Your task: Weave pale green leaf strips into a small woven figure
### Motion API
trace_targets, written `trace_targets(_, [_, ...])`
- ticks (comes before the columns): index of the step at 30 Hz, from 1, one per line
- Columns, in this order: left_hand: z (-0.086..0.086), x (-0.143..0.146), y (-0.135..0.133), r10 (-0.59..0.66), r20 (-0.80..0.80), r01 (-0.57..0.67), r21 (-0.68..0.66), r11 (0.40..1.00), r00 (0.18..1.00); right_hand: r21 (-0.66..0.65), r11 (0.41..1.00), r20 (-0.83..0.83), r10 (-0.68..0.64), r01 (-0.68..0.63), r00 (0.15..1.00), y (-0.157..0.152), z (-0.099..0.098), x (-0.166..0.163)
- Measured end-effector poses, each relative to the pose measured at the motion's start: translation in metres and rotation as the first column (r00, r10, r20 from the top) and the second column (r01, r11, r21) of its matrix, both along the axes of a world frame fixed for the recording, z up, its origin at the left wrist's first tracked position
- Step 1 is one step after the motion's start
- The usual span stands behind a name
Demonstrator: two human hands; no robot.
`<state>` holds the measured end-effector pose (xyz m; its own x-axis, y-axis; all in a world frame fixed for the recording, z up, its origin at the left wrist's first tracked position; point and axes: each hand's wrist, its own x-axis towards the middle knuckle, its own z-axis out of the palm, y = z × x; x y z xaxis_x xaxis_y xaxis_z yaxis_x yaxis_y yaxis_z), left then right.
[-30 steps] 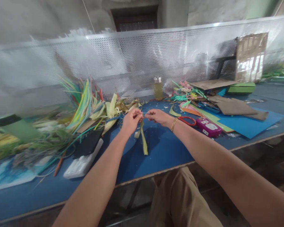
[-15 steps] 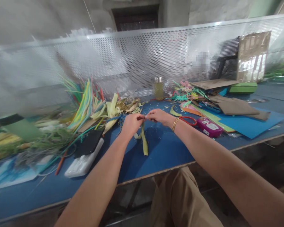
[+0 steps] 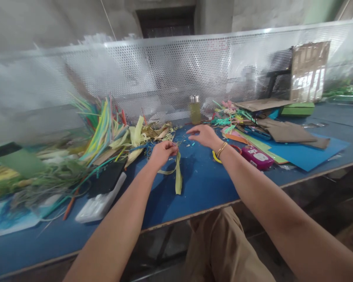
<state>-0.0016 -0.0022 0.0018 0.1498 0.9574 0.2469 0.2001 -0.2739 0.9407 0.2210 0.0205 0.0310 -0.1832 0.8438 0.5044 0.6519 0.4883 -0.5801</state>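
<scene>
Two hands are over the blue surface. The left hand is closed and pinches the top of a yellow-green strip, which hangs down onto the surface. The right hand is apart from it, fingers spread and holding nothing, near a small bottle and a pink case.

Both bare arms stretch forward. The left hand is curled into a pinch. The right hand hovers apart from it, palm down, fingers loosely spread.
</scene>
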Motion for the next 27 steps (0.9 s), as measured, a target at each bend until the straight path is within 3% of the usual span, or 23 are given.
trace_targets(7, [-0.004, -0.001, 0.005, -0.019, -0.028, 0.019, -0.005, 1.0, 0.999, 0.06, 0.987, 0.164, 0.135, -0.147, 0.977, -0.004, -0.012, -0.032])
trace_targets(27, [-0.002, 0.0, 0.0, -0.012, 0.008, 0.013, -0.062, 0.998, 1.0, 0.069, 0.987, 0.216, 0.129, -0.147, 0.968, -0.01, -0.018, -0.04])
